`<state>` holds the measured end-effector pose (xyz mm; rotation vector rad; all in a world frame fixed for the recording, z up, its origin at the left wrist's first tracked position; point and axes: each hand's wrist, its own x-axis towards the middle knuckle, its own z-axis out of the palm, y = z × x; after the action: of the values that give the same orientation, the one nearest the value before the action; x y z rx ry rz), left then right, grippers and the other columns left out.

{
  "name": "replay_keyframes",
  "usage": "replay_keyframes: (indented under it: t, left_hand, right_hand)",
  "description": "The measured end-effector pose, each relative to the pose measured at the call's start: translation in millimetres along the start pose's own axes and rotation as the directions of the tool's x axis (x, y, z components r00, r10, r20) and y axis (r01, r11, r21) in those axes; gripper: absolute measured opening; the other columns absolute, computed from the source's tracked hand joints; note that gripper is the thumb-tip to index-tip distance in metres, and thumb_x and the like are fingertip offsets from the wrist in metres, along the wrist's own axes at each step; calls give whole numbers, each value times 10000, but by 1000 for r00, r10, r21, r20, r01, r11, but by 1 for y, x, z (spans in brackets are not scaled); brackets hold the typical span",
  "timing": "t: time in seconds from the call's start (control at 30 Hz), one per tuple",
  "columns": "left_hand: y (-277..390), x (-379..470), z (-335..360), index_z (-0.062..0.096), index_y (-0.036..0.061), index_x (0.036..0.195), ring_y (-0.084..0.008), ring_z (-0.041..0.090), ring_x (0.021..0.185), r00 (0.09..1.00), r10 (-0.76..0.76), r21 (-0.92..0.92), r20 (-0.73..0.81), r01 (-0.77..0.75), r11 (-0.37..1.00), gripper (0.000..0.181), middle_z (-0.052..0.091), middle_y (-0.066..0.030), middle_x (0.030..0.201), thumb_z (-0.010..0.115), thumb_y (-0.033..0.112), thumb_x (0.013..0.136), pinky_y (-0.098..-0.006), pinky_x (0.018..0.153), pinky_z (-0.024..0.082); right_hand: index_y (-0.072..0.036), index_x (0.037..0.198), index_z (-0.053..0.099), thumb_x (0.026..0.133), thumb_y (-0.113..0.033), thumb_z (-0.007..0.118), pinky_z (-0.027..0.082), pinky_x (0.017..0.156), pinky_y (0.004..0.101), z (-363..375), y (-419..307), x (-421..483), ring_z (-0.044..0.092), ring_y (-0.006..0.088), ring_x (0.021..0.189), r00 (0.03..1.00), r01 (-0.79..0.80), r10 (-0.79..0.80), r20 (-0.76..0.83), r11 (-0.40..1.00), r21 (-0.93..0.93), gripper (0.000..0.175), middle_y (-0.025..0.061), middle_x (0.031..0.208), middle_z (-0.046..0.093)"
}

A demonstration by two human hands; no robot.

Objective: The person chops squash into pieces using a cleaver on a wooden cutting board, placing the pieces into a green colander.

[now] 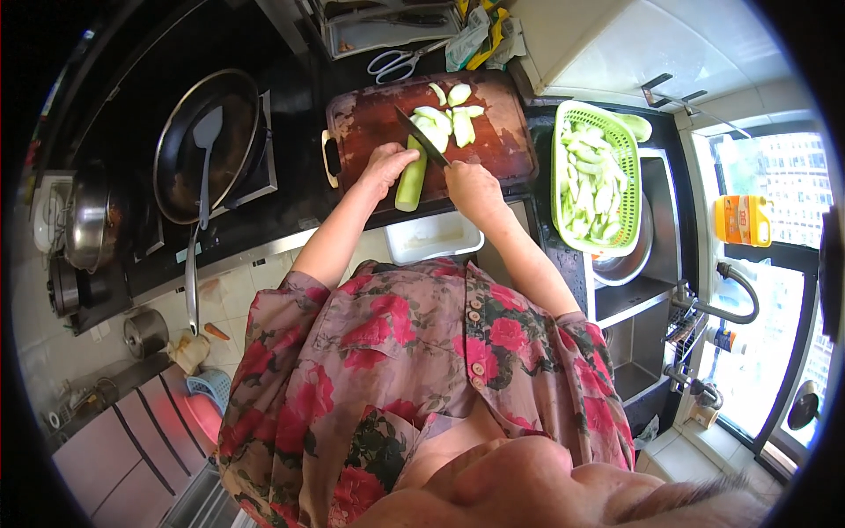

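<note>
My left hand (388,165) holds down a long pale-green peeled vegetable (412,178), perhaps a gourd, on the wooden cutting board (370,112). Gripped by its handle in my right hand (474,188) is a kitchen knife (421,137). Its dark blade lies across the far end of the vegetable, just beyond my left fingers; how deep it cuts is hard to tell. Cut pale-green pieces (464,125) lie in a loose group on the board past the blade. To the right, a green plastic basket (638,198) holds many similar slices (587,178).
A wok (173,138) with a grey spatula (208,125) sits on the stove at left. Scissors (394,65) and plastic packets (485,39) lie behind the board. A white bin (434,247) is below the counter edge. The sink (634,376) and faucet (739,317) are at right.
</note>
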<state>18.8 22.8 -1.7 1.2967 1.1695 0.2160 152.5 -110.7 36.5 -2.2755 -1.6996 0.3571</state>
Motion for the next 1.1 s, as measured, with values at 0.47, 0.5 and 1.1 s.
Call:
replay_keyframes:
  t: [0.47,0.5,1.1]
  left_hand:
    - [-13,3,3,629,33,781,-152,589,624,1000,20,-239,-23,-25,971,210,634,-62,729,675,239,773,-283,557,448]
    - [-9,2,4,629,33,781,-152,589,624,1000,21,-236,-16,-24,972,210,634,-62,729,675,239,773,-283,557,448]
    - [-15,-5,-15,594,30,927,-208,649,708,956,240,246,-170,-195,949,390,650,-86,775,771,301,710,-321,605,516]
  right_hand:
    - [-9,787,623,955,-225,464,548,637,447,-22,-15,-9,668,375,712,999,32,-32,3,999,-4,316,192,719,656]
    - [-9,787,623,955,-225,464,548,637,447,-18,-11,-8,668,375,712,1000,25,-25,1,1000,-3,316,192,719,656]
    - [25,867,610,944,-231,442,518,735,514,-23,20,-11,639,447,772,994,-100,107,-27,976,193,316,281,773,639]
